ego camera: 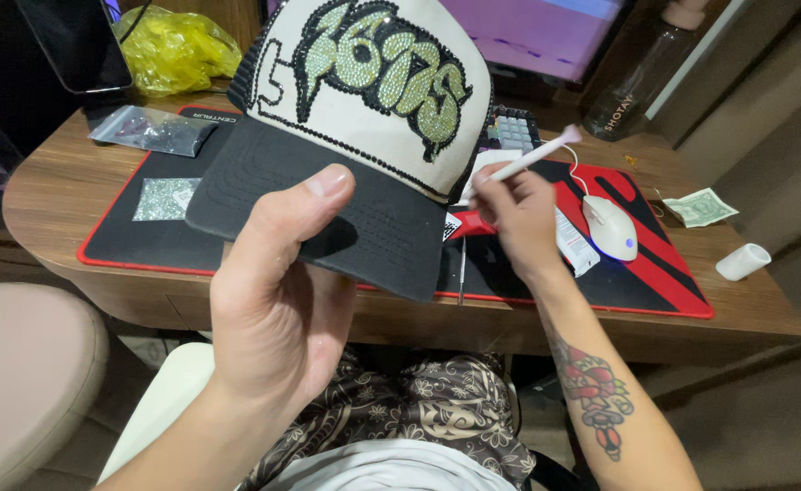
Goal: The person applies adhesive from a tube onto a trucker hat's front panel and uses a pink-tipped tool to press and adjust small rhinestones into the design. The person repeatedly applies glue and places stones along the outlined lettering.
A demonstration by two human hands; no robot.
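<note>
Head view — left hand (278,300) gripping cap (355,136) by brim, right hand (519,218) pinching white pen-like tool (532,156).

Wooden desk (64,186), red-edged black mat (119,245), banknote (700,207), white cylinder (742,262), yellow bag (175,50)

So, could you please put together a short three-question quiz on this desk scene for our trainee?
1. True or false: the left hand holds the cap by its black brim.
2. What does the right hand hold? A) the white mouse B) a thin white stick tool C) the banknote
3. Fill in: the small white roll lies on the bare wooden desk, to the ____ of the red and black mat.

Key: 1 true; 2 B; 3 right.
</note>
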